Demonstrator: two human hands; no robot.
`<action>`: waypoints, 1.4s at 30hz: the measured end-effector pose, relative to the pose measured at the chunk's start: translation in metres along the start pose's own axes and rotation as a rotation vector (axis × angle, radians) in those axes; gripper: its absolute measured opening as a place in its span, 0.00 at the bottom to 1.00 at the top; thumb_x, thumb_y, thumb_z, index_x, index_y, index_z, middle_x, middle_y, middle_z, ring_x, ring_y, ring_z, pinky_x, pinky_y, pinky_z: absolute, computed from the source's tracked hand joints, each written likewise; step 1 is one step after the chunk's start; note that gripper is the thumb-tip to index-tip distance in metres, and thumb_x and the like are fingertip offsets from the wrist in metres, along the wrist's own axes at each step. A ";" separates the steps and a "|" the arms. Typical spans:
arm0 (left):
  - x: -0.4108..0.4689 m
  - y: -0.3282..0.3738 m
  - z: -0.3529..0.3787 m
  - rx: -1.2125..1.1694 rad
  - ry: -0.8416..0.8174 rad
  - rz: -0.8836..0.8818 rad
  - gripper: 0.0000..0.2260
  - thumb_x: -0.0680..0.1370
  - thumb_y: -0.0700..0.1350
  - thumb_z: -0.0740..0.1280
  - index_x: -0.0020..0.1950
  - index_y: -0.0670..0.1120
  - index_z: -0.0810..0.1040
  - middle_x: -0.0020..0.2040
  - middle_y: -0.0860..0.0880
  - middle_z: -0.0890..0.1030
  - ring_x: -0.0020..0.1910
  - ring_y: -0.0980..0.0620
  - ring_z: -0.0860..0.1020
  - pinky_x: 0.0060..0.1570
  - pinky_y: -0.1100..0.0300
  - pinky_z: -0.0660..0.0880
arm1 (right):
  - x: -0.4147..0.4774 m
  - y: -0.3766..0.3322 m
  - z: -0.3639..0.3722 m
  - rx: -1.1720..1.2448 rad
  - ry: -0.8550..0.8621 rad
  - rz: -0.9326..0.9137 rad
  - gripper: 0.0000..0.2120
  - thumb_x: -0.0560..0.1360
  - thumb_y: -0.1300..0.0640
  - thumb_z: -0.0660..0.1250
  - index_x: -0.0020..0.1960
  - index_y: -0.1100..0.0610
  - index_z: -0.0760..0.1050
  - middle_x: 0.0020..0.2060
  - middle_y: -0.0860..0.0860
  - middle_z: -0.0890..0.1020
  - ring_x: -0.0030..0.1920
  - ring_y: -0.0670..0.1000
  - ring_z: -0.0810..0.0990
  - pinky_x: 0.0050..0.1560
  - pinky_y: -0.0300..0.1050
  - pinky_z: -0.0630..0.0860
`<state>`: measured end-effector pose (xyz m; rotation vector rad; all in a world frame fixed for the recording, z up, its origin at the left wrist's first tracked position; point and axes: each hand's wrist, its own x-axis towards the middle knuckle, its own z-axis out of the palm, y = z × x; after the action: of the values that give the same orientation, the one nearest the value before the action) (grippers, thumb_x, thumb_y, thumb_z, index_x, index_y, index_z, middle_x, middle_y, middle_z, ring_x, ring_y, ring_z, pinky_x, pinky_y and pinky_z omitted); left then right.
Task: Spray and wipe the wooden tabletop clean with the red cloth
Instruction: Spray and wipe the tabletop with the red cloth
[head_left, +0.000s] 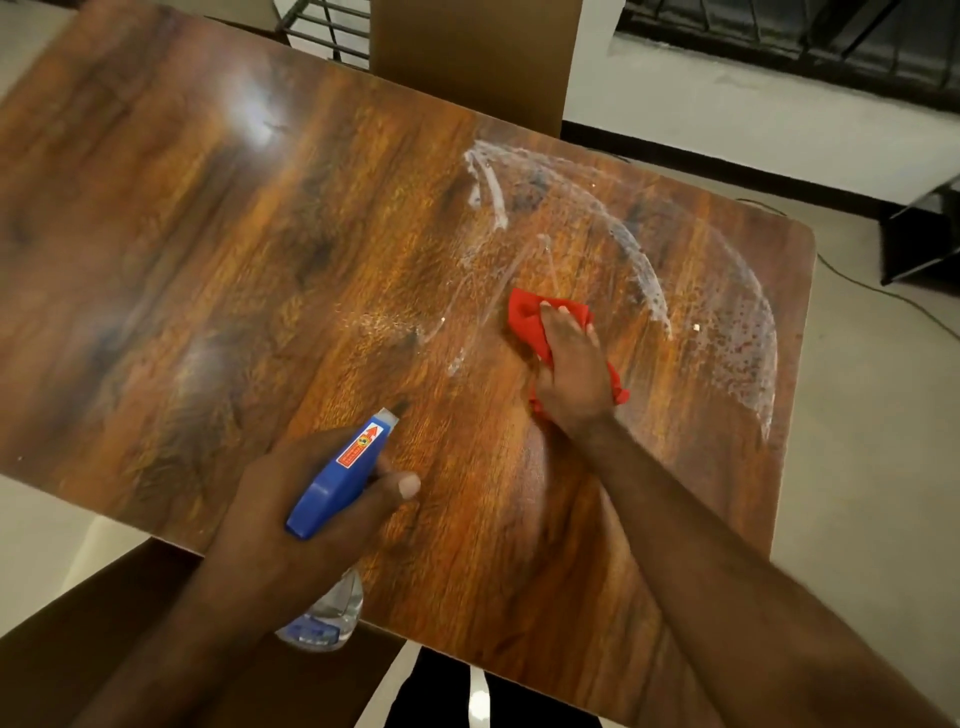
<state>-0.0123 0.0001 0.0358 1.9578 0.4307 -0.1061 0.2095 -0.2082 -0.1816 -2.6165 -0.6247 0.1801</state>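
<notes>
The wooden tabletop (208, 234) fills most of the view, with white foamy wipe streaks (654, 280) arcing over its right half. My right hand (574, 369) lies flat on the red cloth (527, 317) and presses it to the wood near the middle right. My left hand (306, 499) grips a spray bottle (340, 478) with a blue trigger head above the near edge. The nozzle points away over the table. The clear body of the bottle hangs below my hand.
A brown chair back (467, 47) stands at the far side of the table. Another brown chair (104, 623) is at the near left. Pale floor lies to the right, with a dark cable (883, 291) and a black stand.
</notes>
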 end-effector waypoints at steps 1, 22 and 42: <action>-0.001 -0.001 -0.002 -0.001 0.013 -0.001 0.08 0.74 0.49 0.74 0.41 0.46 0.80 0.33 0.45 0.81 0.28 0.49 0.79 0.27 0.65 0.77 | 0.003 -0.014 0.004 -0.016 0.016 0.038 0.33 0.79 0.55 0.60 0.83 0.58 0.60 0.81 0.55 0.66 0.82 0.56 0.61 0.82 0.65 0.55; -0.001 -0.012 -0.014 -0.029 0.139 -0.148 0.12 0.73 0.60 0.73 0.36 0.55 0.78 0.29 0.47 0.79 0.24 0.52 0.75 0.23 0.60 0.73 | 0.012 -0.118 0.060 -0.072 -0.108 -0.288 0.37 0.80 0.53 0.62 0.85 0.57 0.52 0.84 0.54 0.58 0.84 0.57 0.54 0.83 0.63 0.48; 0.064 0.016 0.003 -0.014 0.199 -0.149 0.07 0.72 0.50 0.72 0.46 0.51 0.77 0.41 0.45 0.81 0.38 0.42 0.79 0.31 0.55 0.75 | 0.176 -0.044 0.021 -0.009 0.079 -0.022 0.31 0.81 0.56 0.64 0.82 0.59 0.61 0.79 0.55 0.69 0.81 0.54 0.63 0.83 0.61 0.51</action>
<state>0.0531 0.0076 0.0308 1.9284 0.7060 -0.0030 0.3431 -0.0843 -0.1849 -2.6097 -0.6284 0.0672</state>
